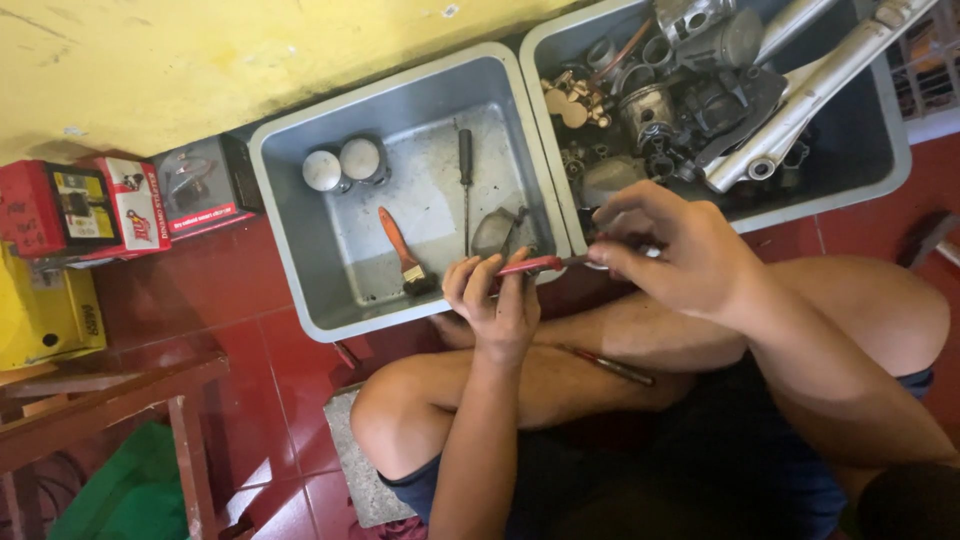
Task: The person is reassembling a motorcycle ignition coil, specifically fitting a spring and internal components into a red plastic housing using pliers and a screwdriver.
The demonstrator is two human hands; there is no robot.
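Red-handled tool (pixel 530 265) lies gripped between left hand (pixel 497 305) and right hand (pixel 680 250).

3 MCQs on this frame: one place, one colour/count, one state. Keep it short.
1. Where does the paintbrush lie?
A. in the left grey tub
B. on the red floor
C. on the wooden stool

2. How many round pale caps sit in that tub?
A. one
B. two
C. four

3. What is the left hand doing?
A. resting flat on the floor
B. gripping a red-handled tool
C. holding the paintbrush

Key: 1 A, it lies on the tub floor; 2 B, two sit side by side; 3 B, fingers wrap the handle while the right hand meets the other end.
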